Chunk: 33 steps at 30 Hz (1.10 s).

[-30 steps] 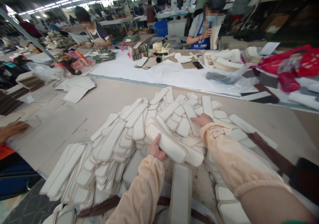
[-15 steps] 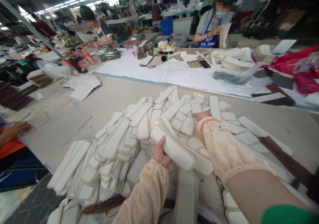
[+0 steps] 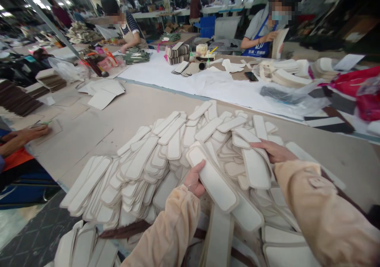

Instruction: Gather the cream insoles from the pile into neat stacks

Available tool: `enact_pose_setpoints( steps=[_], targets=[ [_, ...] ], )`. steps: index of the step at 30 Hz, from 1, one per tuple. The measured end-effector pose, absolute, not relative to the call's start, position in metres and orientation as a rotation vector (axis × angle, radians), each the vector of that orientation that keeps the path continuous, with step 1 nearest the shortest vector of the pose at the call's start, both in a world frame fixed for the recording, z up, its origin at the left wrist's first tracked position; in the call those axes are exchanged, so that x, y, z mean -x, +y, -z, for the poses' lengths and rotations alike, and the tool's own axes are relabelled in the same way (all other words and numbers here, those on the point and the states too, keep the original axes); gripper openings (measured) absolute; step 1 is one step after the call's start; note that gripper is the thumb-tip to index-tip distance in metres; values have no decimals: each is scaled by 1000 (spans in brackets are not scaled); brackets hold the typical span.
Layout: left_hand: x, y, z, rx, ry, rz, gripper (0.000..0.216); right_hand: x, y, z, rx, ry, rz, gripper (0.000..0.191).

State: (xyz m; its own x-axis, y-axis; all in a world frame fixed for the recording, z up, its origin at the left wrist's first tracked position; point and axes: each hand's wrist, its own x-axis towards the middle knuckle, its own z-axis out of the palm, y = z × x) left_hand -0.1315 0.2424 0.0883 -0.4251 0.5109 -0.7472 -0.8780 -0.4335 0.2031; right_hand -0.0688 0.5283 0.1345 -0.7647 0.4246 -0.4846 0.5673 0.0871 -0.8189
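My left hand [image 3: 194, 180] grips a stack of long white padded strips [image 3: 215, 182], holding it tilted above the pile. My right hand [image 3: 274, 150] holds another white padded strip [image 3: 255, 168] lifted off the heap, just right of the stack. Both arms wear peach fleece sleeves. Beneath them a big heap of the same white strips [image 3: 142, 168] spreads over the beige table [image 3: 130, 112].
Brown straps [image 3: 124, 231] lie under the heap near the front edge. Another person's hand [image 3: 28, 134] rests on the table at the left. Two workers sit at the far side behind a white sheet [image 3: 208, 85] with stacks of pieces and a phone [image 3: 251, 76].
My right hand reached into the far part of the heap, then drew back holding a strip. The left hand's stack shifted slightly right.
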Motion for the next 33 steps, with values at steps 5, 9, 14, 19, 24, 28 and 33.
enact_pose_setpoints(
  steps=[5,9,14,19,24,28,33],
  targets=[
    [108,246,-95,679,764,-1851,26,-10,485,-183,-781,2116,2004,78],
    [83,253,-106,519,702,-1826,38,-50,438,-197,-668,2542,1555,92],
    [57,250,-112,220,485,-1823,75,-75,384,-191,-698,2684,1131,103],
    [46,240,-108,297,609,-1758,51,-102,363,-187,-679,2725,1179,97],
    [43,236,-111,409,647,-1763,56,-137,361,-195,-672,2538,1551,72],
    [41,233,-114,446,724,-1788,52,-181,365,-205,-954,2431,1705,60],
    [22,234,-115,305,814,-1789,57,-232,360,-222,-1558,2204,2024,64]
  ],
)
